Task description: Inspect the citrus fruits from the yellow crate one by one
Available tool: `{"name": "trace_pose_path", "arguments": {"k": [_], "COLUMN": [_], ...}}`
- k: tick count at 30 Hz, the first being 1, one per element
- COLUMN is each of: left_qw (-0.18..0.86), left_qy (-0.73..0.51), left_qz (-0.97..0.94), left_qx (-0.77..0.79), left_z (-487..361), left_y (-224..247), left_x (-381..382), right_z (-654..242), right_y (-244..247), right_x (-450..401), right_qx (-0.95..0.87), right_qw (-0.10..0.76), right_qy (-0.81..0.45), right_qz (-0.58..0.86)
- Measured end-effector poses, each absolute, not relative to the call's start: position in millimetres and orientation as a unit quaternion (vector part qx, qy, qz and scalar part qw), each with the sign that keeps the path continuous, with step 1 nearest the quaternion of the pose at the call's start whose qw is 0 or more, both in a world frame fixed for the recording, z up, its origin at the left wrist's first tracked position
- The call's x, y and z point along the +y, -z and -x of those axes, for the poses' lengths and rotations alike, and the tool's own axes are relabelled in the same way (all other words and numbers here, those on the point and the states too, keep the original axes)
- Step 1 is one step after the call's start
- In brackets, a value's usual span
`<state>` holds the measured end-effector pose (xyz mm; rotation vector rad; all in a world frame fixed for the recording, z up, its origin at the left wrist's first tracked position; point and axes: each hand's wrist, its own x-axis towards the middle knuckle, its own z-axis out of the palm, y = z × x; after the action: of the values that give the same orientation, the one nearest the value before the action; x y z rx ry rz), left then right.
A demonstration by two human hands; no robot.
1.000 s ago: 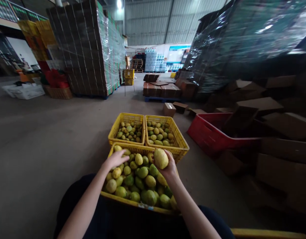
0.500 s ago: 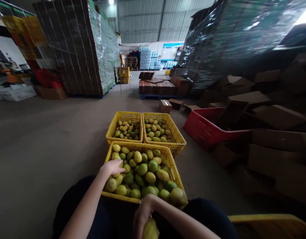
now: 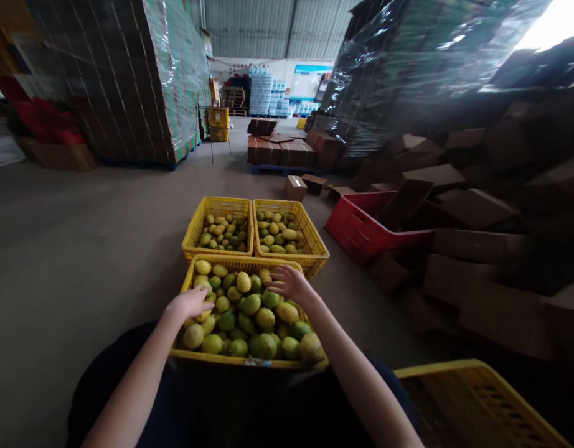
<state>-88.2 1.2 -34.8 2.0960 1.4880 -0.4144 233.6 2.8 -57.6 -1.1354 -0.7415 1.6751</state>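
A yellow plastic crate [image 3: 212, 357] full of yellow and green lemons [image 3: 251, 305] stands right in front of me. My left hand [image 3: 190, 303] lies over the lemons at the crate's left side, fingers stretched out and holding nothing that I can see. Above the far right part of the same crate is my right hand [image 3: 291, 285]. It is open, its fingers spread over the fruit near the far rim; whether they touch a lemon I cannot tell.
Behind it stand a left yellow crate [image 3: 193, 242] and a right one [image 3: 315, 239], both holding lemons. A red crate [image 3: 357, 227] and heaped cardboard boxes [image 3: 474, 267] are on the right. Another yellow crate [image 3: 455, 369] is at lower right. Wrapped stacks [image 3: 123, 81] rise behind.
My right hand was low by my lap, gripping a lemon; now it is without it, over the far right of the crate. The view has shifted rightward. My left hand remains over the crate's left side.
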Motion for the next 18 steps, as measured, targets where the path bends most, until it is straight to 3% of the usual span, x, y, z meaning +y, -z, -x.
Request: {"name": "trace_pose_path", "arguments": {"k": [6,12,18], "left_qw": [0.263,0.294,0.320], "left_qy": [0.168,0.191,0.201], "left_qz": [-0.779,-0.755,-0.744], "left_qx": [0.544,0.554,0.551], "left_z": [82,62,41], "left_y": [37,75,116], "left_x": [0,-2,-11], "right_z": [-192,-218,-215], "right_y": [64,73,80], "right_x": [-19,-30,-28], "right_qx": [-0.573,-0.619,-0.657], "right_qw": [0.191,0.085,0.072], "right_qy": [-0.541,-0.448,-0.398], "right_qz": [0.586,0.640,0.635]}}
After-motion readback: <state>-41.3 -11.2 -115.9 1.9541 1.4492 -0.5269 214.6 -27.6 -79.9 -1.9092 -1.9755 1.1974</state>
